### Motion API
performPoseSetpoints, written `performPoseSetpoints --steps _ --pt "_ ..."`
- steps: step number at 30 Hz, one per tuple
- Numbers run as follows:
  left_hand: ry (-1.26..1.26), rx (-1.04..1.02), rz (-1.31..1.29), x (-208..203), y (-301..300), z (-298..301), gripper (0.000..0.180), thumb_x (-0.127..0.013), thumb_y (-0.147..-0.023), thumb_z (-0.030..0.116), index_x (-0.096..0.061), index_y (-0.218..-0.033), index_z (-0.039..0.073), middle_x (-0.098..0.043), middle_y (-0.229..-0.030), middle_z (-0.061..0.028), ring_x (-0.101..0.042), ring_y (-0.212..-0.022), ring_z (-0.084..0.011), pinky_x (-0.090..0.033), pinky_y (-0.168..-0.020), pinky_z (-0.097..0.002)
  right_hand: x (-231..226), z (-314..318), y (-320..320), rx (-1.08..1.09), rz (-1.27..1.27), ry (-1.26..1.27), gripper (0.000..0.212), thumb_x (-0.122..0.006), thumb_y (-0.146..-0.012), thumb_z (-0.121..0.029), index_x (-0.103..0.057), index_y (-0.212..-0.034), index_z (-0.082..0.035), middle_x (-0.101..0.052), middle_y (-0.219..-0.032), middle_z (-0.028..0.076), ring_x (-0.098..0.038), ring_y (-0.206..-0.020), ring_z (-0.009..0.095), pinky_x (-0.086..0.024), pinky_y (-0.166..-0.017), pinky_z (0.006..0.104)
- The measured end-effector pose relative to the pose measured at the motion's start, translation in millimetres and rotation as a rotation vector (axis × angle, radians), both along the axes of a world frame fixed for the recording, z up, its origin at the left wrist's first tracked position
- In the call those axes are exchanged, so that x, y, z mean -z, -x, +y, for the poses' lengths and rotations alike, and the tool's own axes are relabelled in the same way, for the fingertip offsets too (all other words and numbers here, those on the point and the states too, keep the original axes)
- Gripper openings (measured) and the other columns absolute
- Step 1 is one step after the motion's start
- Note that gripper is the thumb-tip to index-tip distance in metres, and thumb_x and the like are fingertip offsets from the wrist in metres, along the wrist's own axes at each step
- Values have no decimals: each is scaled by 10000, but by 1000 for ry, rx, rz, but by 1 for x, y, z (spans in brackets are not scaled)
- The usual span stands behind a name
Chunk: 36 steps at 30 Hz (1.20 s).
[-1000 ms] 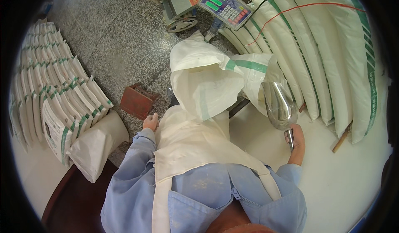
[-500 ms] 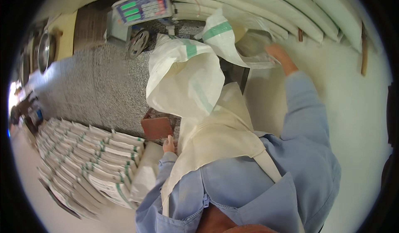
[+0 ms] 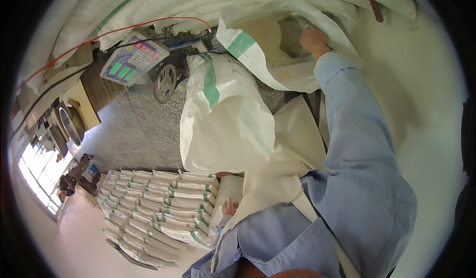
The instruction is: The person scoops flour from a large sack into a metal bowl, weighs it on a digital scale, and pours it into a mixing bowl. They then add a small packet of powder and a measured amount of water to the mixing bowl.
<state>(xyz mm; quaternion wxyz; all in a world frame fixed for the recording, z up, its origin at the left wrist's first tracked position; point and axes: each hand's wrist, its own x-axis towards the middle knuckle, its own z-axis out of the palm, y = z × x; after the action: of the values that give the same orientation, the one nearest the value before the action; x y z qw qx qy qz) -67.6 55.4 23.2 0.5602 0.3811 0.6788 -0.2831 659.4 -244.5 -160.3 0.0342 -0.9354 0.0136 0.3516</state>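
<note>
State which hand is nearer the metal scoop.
Right: the right hand holds the scoop in the upper open sack; the left hand is far from it, near the stacked bags.

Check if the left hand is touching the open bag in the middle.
Apart. The head view shows the left hand below the open bag, with a pale surface visible between them.

Blue jacket (image 3: pixel 354 188) (cream apron (image 3: pixel 270 186) over).
</note>
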Motion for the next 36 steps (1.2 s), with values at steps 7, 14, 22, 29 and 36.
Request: performPoseSetpoints --steps 7,14,22,29,36 --pt "-123 58 325 -35 -32 4 459 -468 -861 459 -495 -953 10 -615 -806 -139 -599 -633 -202 -476 -504 -310 62 27 19 -86 12 -62 254 -495 -791 -180 -638 -971 -71 -607 -1046 141 -588 -958 313 -474 -785 410" --pt "-113 106 379 -38 -64 12 426 -472 -863 451 -484 -972 39 -614 -817 -105 -599 -666 -179 -475 -509 -291 96 27 31 -283 -66 -231 258 -482 -790 -234 -643 -898 -64 -620 -976 145 -600 -896 297 -474 -756 411" --pt "-161 232 388 -42 -90 11 417 -477 -859 442 -493 -971 40 -610 -801 -81 -590 -657 -164 -474 -519 -282 62 58 46 -155 -46 -436 258 -484 -782 -228 -639 -894 -56 -618 -969 165 -594 -889 322 -474 -754 429" --pt "-139 220 254 -30 -86 21 452 -522 -830 472 -509 -911 28 -623 -801 -106 -603 -646 -173 -496 -511 -289 17 15 33 26 8 -478 299 -466 -785 -237 -574 -924 4 -592 -919 210 -568 -873 378 -444 -771 450" --pt "-307 319 122 -44 -129 26 419 -531 -834 442 -520 -865 24 -630 -748 -86 -603 -597 -158 -500 -490 -274 -58 -41 45 85 -130 -403 329 -448 -794 -274 -546 -928 9 -570 -976 244 -533 -952 391 -419 -823 449"
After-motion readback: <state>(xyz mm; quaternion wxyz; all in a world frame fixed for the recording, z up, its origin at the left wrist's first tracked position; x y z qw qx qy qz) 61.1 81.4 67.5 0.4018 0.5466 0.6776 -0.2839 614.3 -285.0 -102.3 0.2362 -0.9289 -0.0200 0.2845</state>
